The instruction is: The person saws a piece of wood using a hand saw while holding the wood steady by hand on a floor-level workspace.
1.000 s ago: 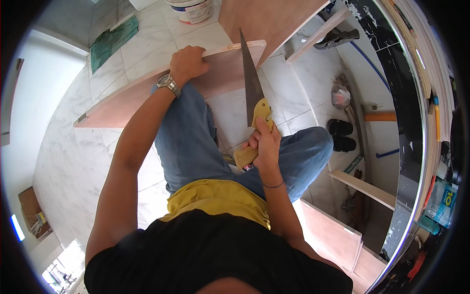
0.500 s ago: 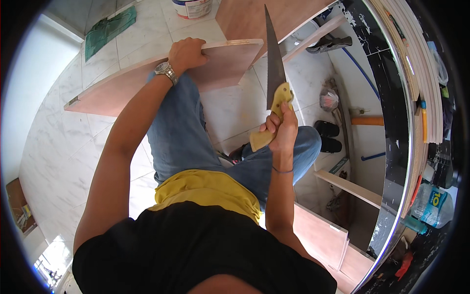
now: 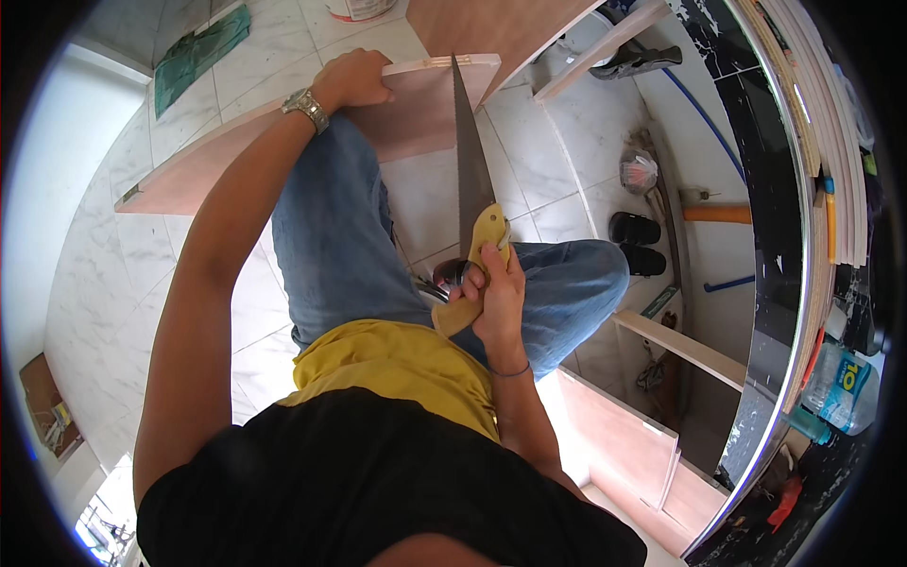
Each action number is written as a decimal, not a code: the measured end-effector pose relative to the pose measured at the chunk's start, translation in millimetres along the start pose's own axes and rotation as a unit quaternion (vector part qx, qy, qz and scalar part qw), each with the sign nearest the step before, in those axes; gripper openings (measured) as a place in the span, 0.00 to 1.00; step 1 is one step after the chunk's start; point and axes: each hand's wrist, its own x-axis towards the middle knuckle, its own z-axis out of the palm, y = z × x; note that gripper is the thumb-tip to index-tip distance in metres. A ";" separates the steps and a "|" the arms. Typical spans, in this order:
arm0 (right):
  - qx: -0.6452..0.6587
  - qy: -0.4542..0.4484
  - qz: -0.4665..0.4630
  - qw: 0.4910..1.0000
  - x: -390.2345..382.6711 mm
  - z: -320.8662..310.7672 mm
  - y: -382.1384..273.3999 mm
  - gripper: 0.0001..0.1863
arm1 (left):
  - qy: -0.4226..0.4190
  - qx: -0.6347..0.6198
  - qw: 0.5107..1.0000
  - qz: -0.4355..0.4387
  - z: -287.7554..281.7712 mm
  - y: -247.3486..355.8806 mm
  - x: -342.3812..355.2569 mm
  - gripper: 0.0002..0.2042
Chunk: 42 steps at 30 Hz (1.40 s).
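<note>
The left hand (image 3: 354,80) presses down on the far edge of the board (image 3: 283,132), fingers curled over its rim; the grip is closed on the wood. The board lies across the person's left thigh, long end running out to the left of that hand over the tiled floor (image 3: 113,274), short end to its right. One board is under work here. It looks like a stiff plywood panel, flat and fairly light, likely to rock or chatter unless weighed down close to the cut, so a hold on the rim just left of the blade suits it.

To the right of that hand the saw (image 3: 470,161) crosses the board, its tip at the far edge, blade running back toward the body. One saw, with a thin steel blade that will flex sideways if pushed askew; the toothed edge is no place to touch, and the yellow handle (image 3: 482,250) is the part to take.

The right hand (image 3: 496,293) is wrapped tight about that handle, just above the right knee.

Right of this grip lie two dark shoes (image 3: 635,241) and a wooden strip (image 3: 675,345) on the floor
</note>
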 end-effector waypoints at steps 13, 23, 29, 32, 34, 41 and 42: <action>-0.005 0.051 0.035 0.998 0.9 17.1 -9.6 0.11 | 0.034 -0.003 0.999 -0.023 -7.1 19.8 -12.9 0.21; -0.018 0.056 0.002 0.998 44.5 41.0 -9.2 0.12 | 0.049 -0.028 0.998 -0.020 -2.5 12.8 -14.3 0.17; -0.021 0.064 -0.005 0.998 43.2 40.3 -12.4 0.12 | 0.064 -0.006 0.998 -0.001 -2.7 19.2 -14.9 0.17; -0.023 0.041 -0.036 0.998 90.6 63.5 -20.6 0.13 | 0.082 -0.019 0.996 -0.013 0.2 18.2 -11.2 0.16; -0.020 0.021 -0.050 0.998 88.8 62.9 -20.1 0.13 | 0.063 -0.024 0.997 -0.022 -1.9 18.7 -12.2 0.16; -0.036 0.065 0.026 0.997 21.4 34.5 -2.9 0.12 | 0.080 -0.001 0.997 -0.019 -5.4 20.5 -18.7 0.17; -0.037 0.059 0.002 0.998 42.8 46.0 -7.0 0.11 | 0.082 0.000 0.997 -0.015 -6.1 20.6 -16.0 0.17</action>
